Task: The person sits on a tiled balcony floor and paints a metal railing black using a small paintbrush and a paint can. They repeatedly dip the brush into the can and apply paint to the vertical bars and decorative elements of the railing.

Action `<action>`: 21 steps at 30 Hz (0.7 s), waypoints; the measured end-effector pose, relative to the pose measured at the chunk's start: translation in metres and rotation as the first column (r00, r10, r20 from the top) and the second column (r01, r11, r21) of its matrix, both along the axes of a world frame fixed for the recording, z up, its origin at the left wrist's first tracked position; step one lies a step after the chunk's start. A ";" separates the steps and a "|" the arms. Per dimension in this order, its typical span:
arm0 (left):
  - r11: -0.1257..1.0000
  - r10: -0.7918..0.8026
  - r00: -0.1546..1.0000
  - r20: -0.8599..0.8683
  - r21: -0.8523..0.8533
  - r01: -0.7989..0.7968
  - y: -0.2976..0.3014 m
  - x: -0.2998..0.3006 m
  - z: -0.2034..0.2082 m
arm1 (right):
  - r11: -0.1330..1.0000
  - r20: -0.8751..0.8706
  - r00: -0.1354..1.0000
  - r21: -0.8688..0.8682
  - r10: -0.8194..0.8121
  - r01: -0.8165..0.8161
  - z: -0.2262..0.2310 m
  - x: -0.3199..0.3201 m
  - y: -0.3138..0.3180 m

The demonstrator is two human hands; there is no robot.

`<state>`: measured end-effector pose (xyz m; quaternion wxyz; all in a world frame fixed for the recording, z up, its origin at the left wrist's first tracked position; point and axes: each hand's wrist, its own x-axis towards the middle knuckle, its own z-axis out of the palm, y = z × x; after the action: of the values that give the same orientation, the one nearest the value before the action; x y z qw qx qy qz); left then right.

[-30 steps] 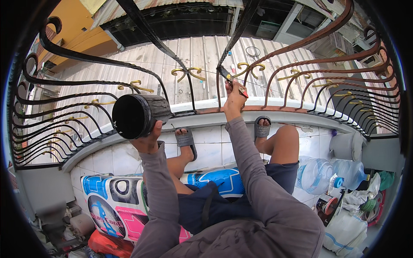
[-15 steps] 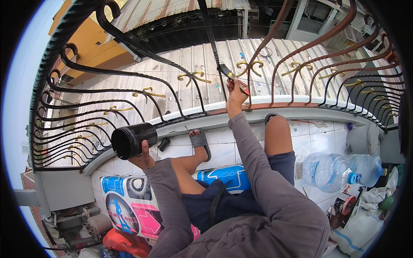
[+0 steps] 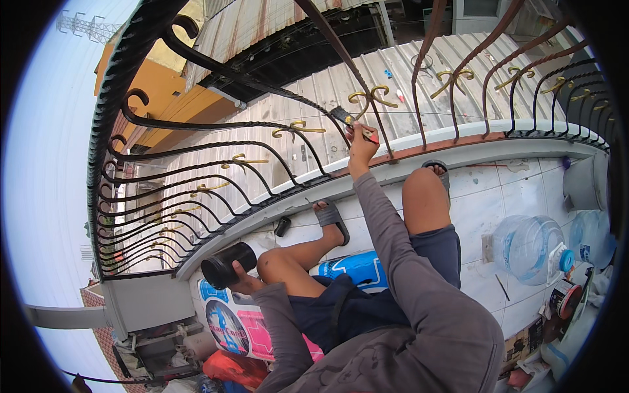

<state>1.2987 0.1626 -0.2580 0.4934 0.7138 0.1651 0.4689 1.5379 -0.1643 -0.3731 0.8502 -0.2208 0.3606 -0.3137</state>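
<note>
The black can is drawing back from the railing, left hand gripping it. The right hand is pinching the brush, apparently mid-coat; the next stroke is calling for steadiness.

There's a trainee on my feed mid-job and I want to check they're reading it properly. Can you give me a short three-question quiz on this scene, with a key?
1. What colour is the cylindrical pot in the left hand?
A) white
B) black
C) orange

2. True or false: the right hand holds the paintbrush with its bristles aimed back at the person's lap.

3. Fill in the blank: the blue-capped clear water jug is on the person's ____ side.

Key:
1. B
2. False; they point away
3. right
</note>
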 end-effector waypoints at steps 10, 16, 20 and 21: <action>0.985 -0.118 0.989 -0.085 0.116 0.128 -0.001 0.004 -0.007 | 0.978 0.151 0.982 0.160 0.110 -0.134 0.008 -0.008 0.001; 0.976 -0.137 0.987 -0.088 0.159 0.149 -0.002 -0.001 -0.005 | 0.980 0.125 0.987 0.156 0.105 -0.124 -0.015 -0.015 0.001; 0.992 -0.096 0.984 -0.148 0.072 0.108 0.004 -0.007 -0.003 | 0.963 0.047 0.984 0.200 0.173 -0.179 -0.017 -0.011 0.007; 0.991 -0.084 0.988 -0.132 0.095 0.097 0.004 -0.007 -0.002 | 0.977 -0.027 0.993 0.187 0.112 -0.105 -0.016 -0.009 0.007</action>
<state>1.2920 0.1665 -0.2604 0.4658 0.7731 0.1395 0.4073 1.5292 -0.1568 -0.3896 0.8761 -0.1661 0.3913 -0.2276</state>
